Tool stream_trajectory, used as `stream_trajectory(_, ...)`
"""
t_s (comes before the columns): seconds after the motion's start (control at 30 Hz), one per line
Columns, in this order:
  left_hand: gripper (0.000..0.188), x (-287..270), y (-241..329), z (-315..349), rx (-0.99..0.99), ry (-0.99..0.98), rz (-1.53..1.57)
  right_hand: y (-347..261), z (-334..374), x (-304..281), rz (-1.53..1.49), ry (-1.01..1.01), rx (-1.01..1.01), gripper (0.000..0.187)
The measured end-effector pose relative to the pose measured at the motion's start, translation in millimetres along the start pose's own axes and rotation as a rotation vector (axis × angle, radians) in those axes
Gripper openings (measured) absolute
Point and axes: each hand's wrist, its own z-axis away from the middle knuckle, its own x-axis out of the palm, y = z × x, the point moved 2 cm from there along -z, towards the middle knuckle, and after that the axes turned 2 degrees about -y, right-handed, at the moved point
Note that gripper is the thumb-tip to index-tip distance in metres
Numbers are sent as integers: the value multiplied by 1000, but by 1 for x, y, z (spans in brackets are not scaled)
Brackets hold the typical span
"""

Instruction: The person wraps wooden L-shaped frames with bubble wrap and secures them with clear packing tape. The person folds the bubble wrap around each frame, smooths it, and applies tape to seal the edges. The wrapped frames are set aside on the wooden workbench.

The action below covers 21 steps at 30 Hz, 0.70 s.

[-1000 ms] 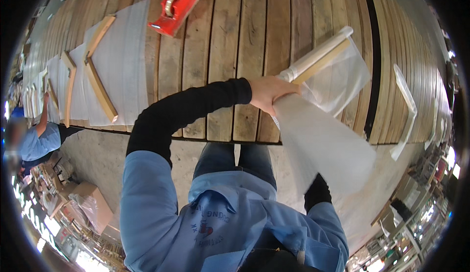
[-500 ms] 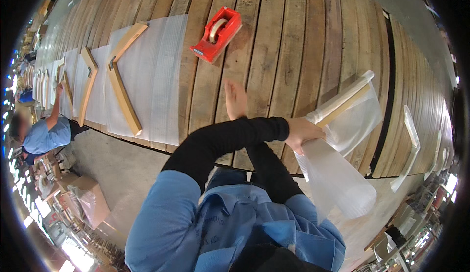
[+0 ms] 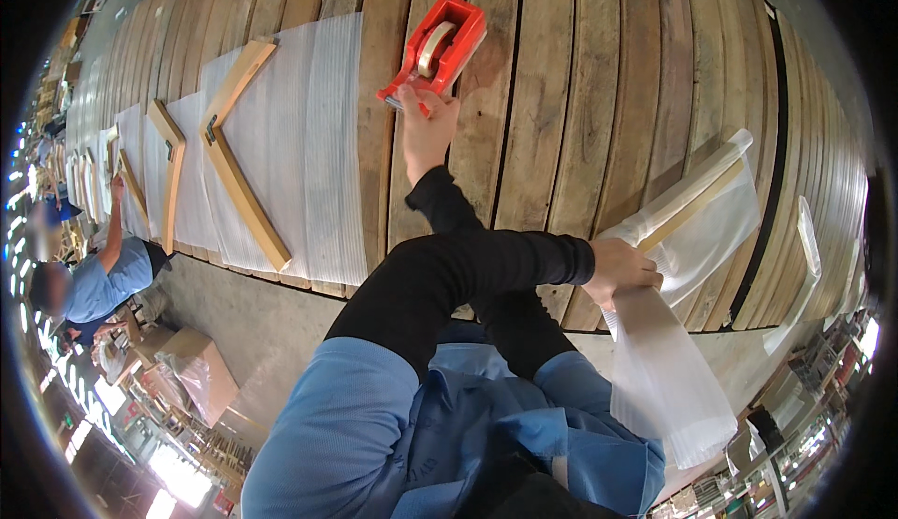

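Observation:
My arms are crossed, the left over the right. My left hand [image 3: 619, 271] is closed on white foam wrap [image 3: 669, 369] at the near end of a wooden piece [image 3: 687, 209]. The sheet is folded around that piece, and its loose part hangs over the table's near edge. Farther off and to the left, my right hand [image 3: 430, 131] reaches the cutter end of a red tape dispenser [image 3: 444, 47]. Its fingers are pinched at the end of the tape, which they mostly hide. A tape roll [image 3: 433, 49] sits inside the dispenser.
On the plank table [image 3: 552, 79], white foam sheets [image 3: 323, 145] lie at left under angled wooden pieces [image 3: 245, 196]. Another wrapped piece [image 3: 804, 257] lies at far right. A co-worker [image 3: 108, 271] in blue stands at left, beyond a cardboard box [image 3: 201, 374].
My right hand has moved forward from bare planks to the dispenser, and its fingers have closed there. My left hand keeps its grip on the foam wrap. The view has shifted slightly.

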Motion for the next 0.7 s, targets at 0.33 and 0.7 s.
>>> stream_trajectory(0.33, 66, 0, 2, 0, 42, -6, -52, 37, 46, 3, 223, -149, 151, 23)
stream_trajectory(0.7, 72, -16, -3, 6, 83, 9, 33, 36, 176, -246, 558, -752, 53, 27)
